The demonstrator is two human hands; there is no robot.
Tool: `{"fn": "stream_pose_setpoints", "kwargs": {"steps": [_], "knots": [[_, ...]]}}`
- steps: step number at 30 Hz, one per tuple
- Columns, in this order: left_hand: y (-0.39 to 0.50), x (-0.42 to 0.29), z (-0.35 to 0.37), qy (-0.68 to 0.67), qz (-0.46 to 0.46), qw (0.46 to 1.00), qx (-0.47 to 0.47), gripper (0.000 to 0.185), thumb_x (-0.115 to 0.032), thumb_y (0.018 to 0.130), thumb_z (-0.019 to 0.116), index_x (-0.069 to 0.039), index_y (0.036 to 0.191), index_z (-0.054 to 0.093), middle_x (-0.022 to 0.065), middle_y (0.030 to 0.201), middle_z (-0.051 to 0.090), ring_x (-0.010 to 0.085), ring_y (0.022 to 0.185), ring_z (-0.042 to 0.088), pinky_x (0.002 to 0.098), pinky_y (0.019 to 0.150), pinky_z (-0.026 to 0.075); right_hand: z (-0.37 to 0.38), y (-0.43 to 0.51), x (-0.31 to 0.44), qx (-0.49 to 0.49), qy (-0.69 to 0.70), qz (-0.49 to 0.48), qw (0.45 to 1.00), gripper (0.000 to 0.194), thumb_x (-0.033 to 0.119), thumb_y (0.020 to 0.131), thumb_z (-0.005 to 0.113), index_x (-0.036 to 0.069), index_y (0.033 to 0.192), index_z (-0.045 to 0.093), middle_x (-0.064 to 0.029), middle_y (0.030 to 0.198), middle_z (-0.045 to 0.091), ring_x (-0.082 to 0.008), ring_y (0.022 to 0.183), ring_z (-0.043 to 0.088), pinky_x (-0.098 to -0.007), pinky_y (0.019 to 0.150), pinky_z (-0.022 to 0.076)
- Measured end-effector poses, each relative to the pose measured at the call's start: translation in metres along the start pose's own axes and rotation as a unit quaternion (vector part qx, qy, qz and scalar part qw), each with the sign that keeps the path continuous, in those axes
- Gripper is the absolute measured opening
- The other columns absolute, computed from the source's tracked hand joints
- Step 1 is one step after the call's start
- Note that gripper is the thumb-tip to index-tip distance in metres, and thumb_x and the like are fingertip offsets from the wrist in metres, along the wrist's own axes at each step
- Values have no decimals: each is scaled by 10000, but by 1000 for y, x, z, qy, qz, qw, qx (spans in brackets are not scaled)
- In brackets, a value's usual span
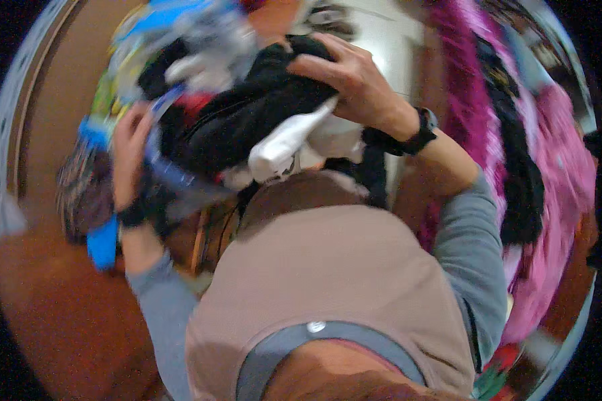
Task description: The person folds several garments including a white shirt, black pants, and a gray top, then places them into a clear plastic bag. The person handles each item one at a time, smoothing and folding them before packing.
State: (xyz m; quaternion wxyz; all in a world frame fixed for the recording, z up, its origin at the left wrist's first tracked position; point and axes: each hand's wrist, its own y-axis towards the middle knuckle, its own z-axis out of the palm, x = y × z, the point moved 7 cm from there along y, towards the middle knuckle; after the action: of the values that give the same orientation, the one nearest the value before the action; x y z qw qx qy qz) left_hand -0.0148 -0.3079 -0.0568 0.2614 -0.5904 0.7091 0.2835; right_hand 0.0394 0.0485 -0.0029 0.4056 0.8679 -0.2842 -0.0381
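My right hand (351, 82) grips a bunched black garment (261, 110), its thumb and fingers pressed into the dark cloth. Just under that wrist hangs a white cloth piece (286, 145), partly hidden by the garment. On the left, my left hand (130, 145) has its fingers curled over the blue edge of a clear plastic bag or bin (168, 168); blur hides which it is. The black garment lies across this blue-edged opening. A red patch of cloth (196, 105) shows between the garment and the blue edge.
Heaped clothes and plastic bags (205, 45) fill the far left, with a bright blue item (165, 17) on top. Magenta (461, 75), black (519, 165) and pink garments (557, 190) hang or lie at the right. Reddish-brown flooring (65, 311) spreads at lower left.
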Motion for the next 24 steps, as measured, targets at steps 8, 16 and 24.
{"fn": "stream_pose_setpoints", "kwargs": {"steps": [8, 16, 24], "knots": [[1, -13, 5, -36, 13, 999, 20, 164, -153, 983, 552, 4, 975, 599, -2, 866, 528, 107, 824, 461, 252, 771, 403, -256, -87, -65, -178, -112, 227, 951, 360, 106, 778, 784, 9, 1074, 603, -84, 978, 630, -185, 873, 586, -351, 775, 494], [1, 11, 1, -28, 52, 998, 11, 165, -148, 988, 560, 7, 1002, 616, 2, 924, 579, 125, 884, 516, 259, 837, 423, -438, -442, -106, -180, -423, 610, 646, 532, 271, 804, 735, 85, 1261, 534, -160, 1124, 585, -276, 1035, 554, -467, 851, 464], [-15, -1, 10, -63, -40, 997, 19, 181, -175, 975, 598, -4, 1021, 631, -32, 913, 577, 68, 857, 508, 219, 780, 414, -390, -607, -72, -47, -581, 771, 256, 753, 452, 722, 776, 177, 1360, 485, -246, 1410, 346, -454, 1270, 382, -670, 970, 331]]}}
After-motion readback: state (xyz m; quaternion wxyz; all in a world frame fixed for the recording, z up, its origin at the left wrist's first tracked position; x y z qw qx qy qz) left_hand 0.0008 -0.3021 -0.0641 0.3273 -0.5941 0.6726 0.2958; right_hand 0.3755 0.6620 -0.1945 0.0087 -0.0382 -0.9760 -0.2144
